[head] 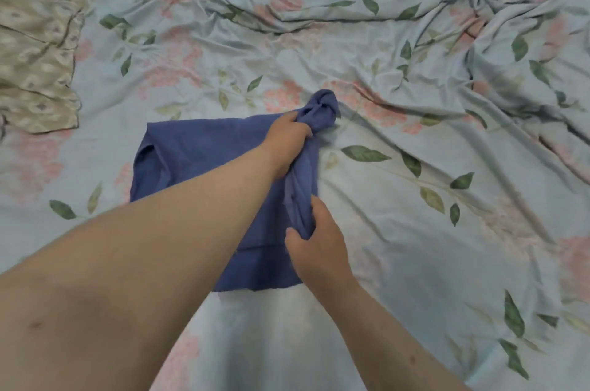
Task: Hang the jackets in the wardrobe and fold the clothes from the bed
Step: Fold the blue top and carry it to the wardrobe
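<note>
Within left hand's (pixel 285 138) and right hand's (pixel 316 243) fingers (pixel 321 210), blue garment (pixel 198 160) bunches.

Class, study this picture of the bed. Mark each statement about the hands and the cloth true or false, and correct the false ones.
1. The left hand and the right hand both grip the blue garment. True.
2. The blue garment hangs in the air, clear of the bed. False: most of it lies flat on the sheet.
3. A beige cloth lies at the far left of the bed. True.
4. The right hand holds the bunched far corner of the blue garment. False: the left hand holds that corner; the right hand grips the nearer part of the same edge.
</note>
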Available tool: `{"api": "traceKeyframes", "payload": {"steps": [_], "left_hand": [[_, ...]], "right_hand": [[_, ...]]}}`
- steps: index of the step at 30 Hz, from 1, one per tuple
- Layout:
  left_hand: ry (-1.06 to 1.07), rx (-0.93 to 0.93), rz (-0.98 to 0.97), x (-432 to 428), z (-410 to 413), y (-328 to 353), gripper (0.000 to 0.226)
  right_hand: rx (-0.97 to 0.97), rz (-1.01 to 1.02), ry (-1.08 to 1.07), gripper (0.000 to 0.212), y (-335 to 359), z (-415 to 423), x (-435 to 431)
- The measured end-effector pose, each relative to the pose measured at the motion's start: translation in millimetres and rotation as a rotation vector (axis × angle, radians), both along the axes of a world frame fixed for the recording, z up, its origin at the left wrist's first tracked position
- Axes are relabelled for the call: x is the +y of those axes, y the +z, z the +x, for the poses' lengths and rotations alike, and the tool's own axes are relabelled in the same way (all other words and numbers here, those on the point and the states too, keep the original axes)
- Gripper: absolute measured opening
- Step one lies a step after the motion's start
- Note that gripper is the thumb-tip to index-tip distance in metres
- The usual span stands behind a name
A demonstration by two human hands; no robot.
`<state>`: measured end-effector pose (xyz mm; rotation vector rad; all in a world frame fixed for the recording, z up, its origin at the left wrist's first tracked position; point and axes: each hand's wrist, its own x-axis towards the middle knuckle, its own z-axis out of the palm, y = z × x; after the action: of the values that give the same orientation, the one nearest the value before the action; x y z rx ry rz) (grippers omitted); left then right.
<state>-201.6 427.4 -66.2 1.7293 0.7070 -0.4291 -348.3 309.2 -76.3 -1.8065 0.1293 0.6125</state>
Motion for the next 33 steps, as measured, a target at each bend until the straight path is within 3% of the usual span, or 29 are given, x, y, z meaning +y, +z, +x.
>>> {"api": "traceKeyframes", "payload": {"steps": [2,5,11,15,17,20,23,26,29,33], "left_hand": [[0.097,-0.011,-0.072,36,-4,8,0.031],[0.249,-0.013,-0.064,95,-22,15,0.034],[0.412,-0.048,0.12,200,-68,9,0.009],[0.498,-0.015,0.165,234,-104,-3,0.01],[0.555,0.09,0.24,241,-136,-18,0.009],[0.601,0.191,0.138,234,-194,-43,0.015],[0.524,0.228,0.085,217,-233,-55,0.021],[0.444,0.187,0.139,199,-250,-59,0.01],[0.512,0.095,0.111,184,-264,-58,0.013],[0.734,0.096,-0.194,155,-300,-56,0.012]], "right_hand": [[-0.061,0.077,0.065,0.041,7,0,20],[-0.14,0.116,0.127,0.036,14,-1,60],[-0.073,0.106,0.354,0.019,14,-19,160],[-0.042,-0.004,0.55,0.042,8,-33,185],[-0.083,-0.115,0.41,0.035,1,-36,170],[-0.122,-0.403,0.068,0.03,-19,-35,129],[0.129,-0.583,0.0,0.041,-31,-32,106],[0.281,-0.393,0.063,0.032,-37,-33,112],[0.352,-0.192,0.019,0.011,-33,-37,111],[0.466,-0.102,-0.115,0.008,-33,-55,73]]}}
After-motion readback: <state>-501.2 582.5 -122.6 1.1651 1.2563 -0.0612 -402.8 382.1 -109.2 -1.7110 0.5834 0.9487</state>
